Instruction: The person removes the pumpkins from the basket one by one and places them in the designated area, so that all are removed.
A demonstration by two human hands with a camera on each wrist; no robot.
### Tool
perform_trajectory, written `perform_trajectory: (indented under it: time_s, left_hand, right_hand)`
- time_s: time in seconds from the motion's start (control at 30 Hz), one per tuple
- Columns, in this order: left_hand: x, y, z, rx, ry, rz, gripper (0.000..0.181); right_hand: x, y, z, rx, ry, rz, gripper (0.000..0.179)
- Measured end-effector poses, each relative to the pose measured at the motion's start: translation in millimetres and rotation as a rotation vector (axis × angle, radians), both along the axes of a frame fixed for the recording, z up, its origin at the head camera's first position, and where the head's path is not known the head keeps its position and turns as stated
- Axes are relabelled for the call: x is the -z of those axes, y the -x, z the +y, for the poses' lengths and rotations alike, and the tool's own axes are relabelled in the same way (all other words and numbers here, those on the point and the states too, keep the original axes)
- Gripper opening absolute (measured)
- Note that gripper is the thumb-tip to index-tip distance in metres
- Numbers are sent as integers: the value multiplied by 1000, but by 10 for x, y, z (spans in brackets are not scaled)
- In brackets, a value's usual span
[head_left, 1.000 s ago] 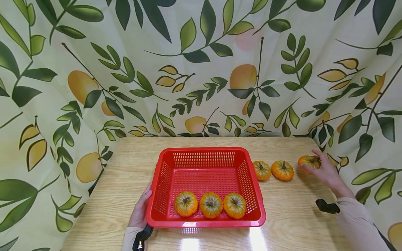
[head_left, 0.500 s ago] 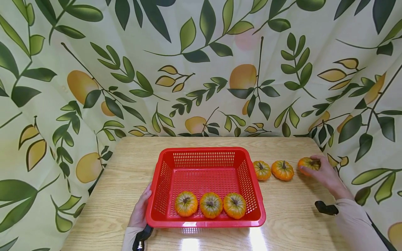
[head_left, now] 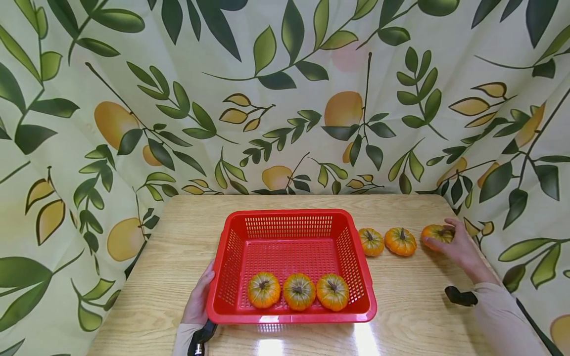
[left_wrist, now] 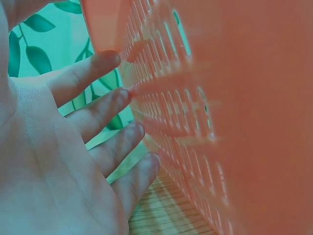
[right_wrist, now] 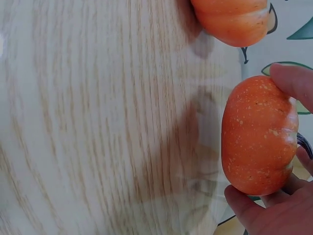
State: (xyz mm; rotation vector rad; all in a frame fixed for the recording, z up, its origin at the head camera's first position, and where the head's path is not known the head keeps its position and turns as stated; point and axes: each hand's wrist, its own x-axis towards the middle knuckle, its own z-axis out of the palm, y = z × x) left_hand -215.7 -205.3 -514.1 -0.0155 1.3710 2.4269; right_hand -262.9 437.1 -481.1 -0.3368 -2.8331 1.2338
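Observation:
At the far right of the table, my right hand (head_left: 463, 249) grips a small orange pumpkin (head_left: 434, 236) with a dark stem. In the right wrist view, thumb and fingers lie on opposite sides of this pumpkin (right_wrist: 259, 137). My left hand (head_left: 197, 296) rests against the left side of a red plastic basket (head_left: 291, 316). The left wrist view shows its fingers (left_wrist: 107, 107) extended, their tips at the slotted wall. Three striped orange-green pumpkins, a left one (head_left: 264, 290), a middle one (head_left: 299, 292) and a right one (head_left: 332, 292), sit along the basket's near side.
Two more pumpkins stand on the wooden table (head_left: 401, 301) right of the basket: one (head_left: 371, 242) close by its wall, another (head_left: 401, 242) between that and my right hand. A leaf-patterned cloth (head_left: 285, 138) hangs behind the table and on both sides.
My right hand has closed in around the far-right pumpkin, its fingers coming down onto it. The left hand, the basket and the other pumpkins have stayed in place.

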Motion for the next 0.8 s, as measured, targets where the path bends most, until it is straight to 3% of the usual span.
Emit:
perform_trajectory:
  time_s: [0.53, 0.8]
  left_hand:
    - [30, 18, -16, 42, -43, 68, 39]
    - [10, 15, -2, 20, -35, 34, 38]
  right_hand:
    - [75, 34, 2, -26, -29, 34, 89]
    - [95, 45, 11, -46, -75, 11, 87]
